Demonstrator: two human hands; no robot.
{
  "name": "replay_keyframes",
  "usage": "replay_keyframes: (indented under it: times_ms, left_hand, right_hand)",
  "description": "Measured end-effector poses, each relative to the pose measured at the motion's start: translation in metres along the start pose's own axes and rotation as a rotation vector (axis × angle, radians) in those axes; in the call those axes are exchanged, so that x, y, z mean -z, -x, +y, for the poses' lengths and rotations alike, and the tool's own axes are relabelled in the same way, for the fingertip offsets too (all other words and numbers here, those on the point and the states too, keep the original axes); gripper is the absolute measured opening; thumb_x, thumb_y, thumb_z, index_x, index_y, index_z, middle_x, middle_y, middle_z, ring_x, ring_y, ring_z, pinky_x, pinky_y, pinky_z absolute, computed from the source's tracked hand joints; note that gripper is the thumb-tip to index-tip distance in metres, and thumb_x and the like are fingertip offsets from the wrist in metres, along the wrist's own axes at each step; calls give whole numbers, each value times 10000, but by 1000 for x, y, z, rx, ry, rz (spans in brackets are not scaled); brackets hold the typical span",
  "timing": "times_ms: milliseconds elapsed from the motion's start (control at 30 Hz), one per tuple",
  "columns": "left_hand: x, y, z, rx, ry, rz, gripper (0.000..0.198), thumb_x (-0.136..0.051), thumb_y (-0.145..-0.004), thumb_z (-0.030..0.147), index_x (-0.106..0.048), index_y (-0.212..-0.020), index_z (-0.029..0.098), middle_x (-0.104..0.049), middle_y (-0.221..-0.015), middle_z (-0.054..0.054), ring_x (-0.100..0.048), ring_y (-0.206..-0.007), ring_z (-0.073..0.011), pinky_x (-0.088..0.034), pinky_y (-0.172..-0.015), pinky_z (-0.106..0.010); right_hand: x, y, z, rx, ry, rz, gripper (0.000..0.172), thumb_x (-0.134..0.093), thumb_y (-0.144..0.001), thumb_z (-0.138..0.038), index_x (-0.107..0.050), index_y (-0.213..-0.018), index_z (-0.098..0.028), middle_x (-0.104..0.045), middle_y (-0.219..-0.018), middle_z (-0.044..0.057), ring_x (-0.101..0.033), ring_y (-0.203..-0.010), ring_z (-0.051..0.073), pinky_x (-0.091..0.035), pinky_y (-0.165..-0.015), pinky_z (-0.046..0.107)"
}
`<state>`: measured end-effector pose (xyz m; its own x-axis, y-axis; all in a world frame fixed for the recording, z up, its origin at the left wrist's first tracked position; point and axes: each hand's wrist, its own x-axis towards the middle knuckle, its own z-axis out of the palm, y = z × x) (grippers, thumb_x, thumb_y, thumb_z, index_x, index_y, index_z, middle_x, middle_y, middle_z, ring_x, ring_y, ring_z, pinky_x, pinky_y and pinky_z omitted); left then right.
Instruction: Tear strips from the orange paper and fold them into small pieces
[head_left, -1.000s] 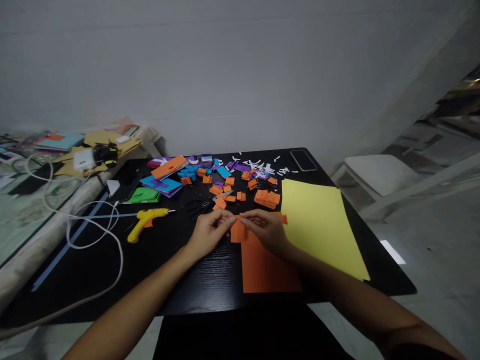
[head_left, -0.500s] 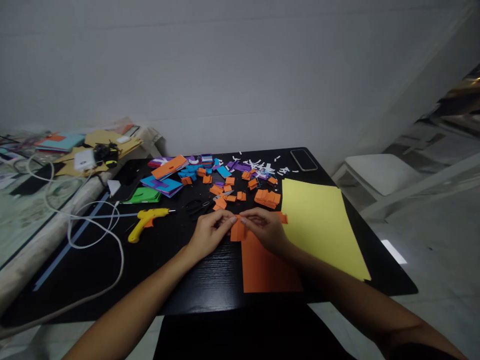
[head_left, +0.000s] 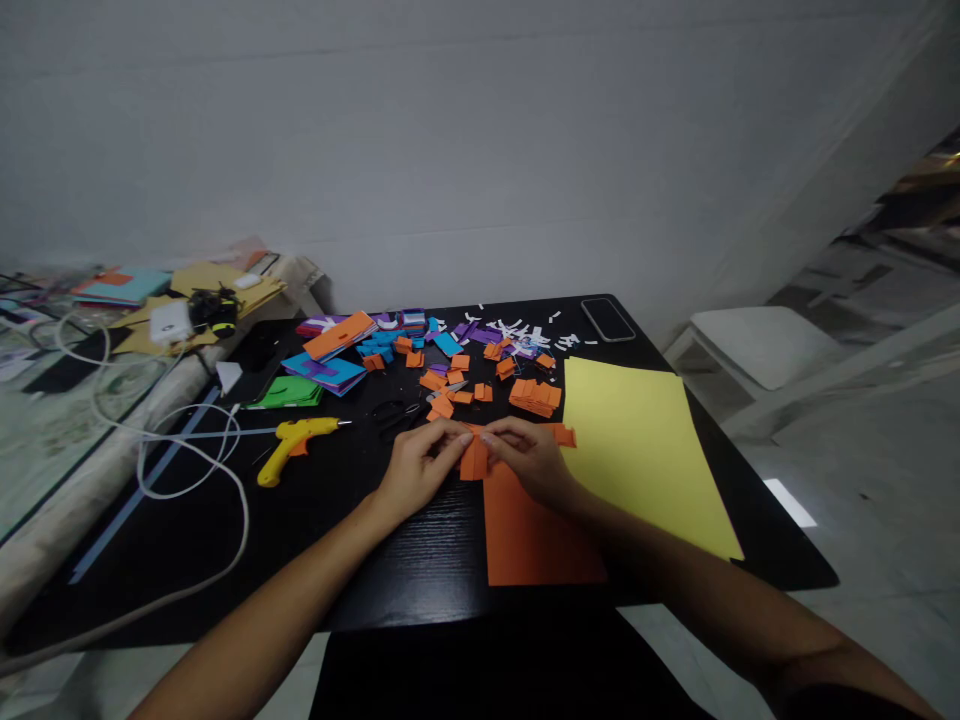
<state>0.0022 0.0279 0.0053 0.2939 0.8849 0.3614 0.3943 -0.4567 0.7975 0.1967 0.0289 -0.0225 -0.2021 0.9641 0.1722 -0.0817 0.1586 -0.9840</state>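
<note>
Both of my hands pinch a small folded orange paper piece (head_left: 474, 458) above the black table (head_left: 390, 560). My left hand (head_left: 417, 466) grips its left edge with thumb and fingertips. My right hand (head_left: 529, 458) grips its right edge, fingers curled. Under my right hand lies a larger orange paper sheet (head_left: 534, 535). Just behind the hands are several small folded orange pieces (head_left: 534, 396) and a pair of black-handled scissors (head_left: 409, 408).
A yellow paper sheet (head_left: 637, 450) lies right of the hands. A yellow glue gun (head_left: 294, 440) with a white cable (head_left: 225, 480) lies to the left. Stacks of blue, purple, green paper (head_left: 330, 365), white scraps and a phone (head_left: 607, 319) sit at the back.
The hands stay on the small orange piece, which has shifted very slightly. Otherwise nothing has visibly moved.
</note>
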Motion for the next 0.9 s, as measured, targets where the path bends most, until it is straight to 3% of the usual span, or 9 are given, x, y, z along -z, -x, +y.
replay_keyframes:
  times_ms: [267,500,733,900]
  left_hand:
    - [-3,1,-3,9,75,18,188,-665,-918,329,-740,-972,165,-773,-857,-53,-707,-734,-153,-552,-676,-228]
    - [-2,1,-1,15,59,10,170,-666,-921,316,-735,-925,161,-754,-787,-30,-678,-661,-128,-528,-623,-205]
    - [-3,2,-4,0,45,18,171,-671,-924,315,-731,-927,155,-741,-785,-27,-660,-657,-117,-515,-617,-199]
    - [-6,3,-6,-36,70,50,137,-678,-921,290,-718,-926,159,-737,-769,-18,-672,-649,-110,-521,-600,-185]
  right_hand:
    - [0,3,-3,55,120,36,212,-699,-871,-408,-742,-873,-200,-725,-705,12,-667,-597,148,-539,-562,266]
    - [-1,5,-4,50,141,56,181,-694,-873,-379,-747,-866,-206,-734,-729,15,-676,-625,160,-536,-579,276]
    - [-4,4,-4,53,46,90,187,-754,-829,-387,-710,-867,-210,-762,-852,33,-740,-800,187,-604,-733,313]
    - [-5,4,-2,30,-34,97,209,-791,-804,-366,-691,-894,-206,-761,-864,31,-744,-816,178,-616,-775,316]
